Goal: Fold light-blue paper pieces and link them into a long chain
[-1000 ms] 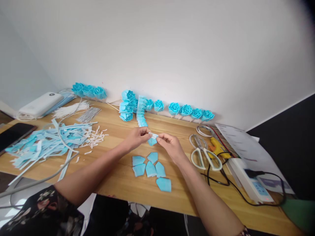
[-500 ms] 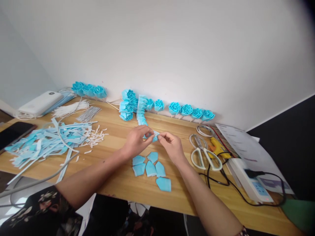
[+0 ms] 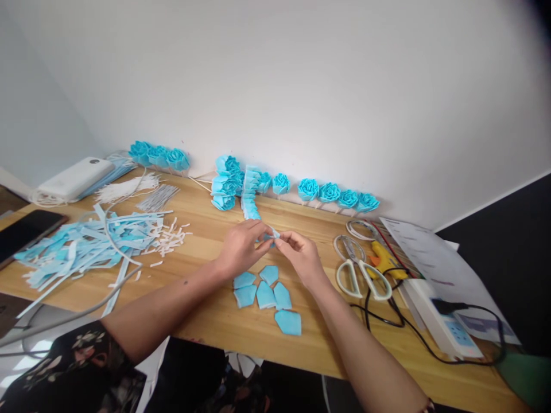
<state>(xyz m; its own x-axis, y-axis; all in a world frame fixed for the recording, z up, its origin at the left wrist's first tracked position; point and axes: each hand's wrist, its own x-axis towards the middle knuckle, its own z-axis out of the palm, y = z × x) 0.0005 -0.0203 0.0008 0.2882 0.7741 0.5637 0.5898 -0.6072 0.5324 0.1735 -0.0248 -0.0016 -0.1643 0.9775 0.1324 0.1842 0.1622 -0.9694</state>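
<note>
Between my two hands is a small blue fabric piece (image 3: 271, 234), mostly covered by fingers. My left hand (image 3: 243, 245) pinches it from the left, and my right hand (image 3: 300, 256) pinches its right edge with thumb and fingertips. On the table just below lie several cut blue fabric petals (image 3: 266, 295) with pointed ends. Behind my left hand a row of overlapping blue pieces (image 3: 250, 195) runs back toward the wall. Several blue fabric roses (image 3: 226, 182) on sticks are bunched beside that row.
More roses (image 3: 329, 192) line the wall. At right lie scissors (image 3: 356, 269), a yellow glue gun (image 3: 383, 259), a power strip (image 3: 450, 324) with black cable, and paper sheets (image 3: 434, 269). Left are blue strips (image 3: 92, 244), white scraps (image 3: 169, 235), a phone (image 3: 26, 232) and a white power bank (image 3: 75, 179).
The blue piece between my fingers has been gathered narrower, showing less of its face. My hands stay close together, and the view has shifted slightly.
</note>
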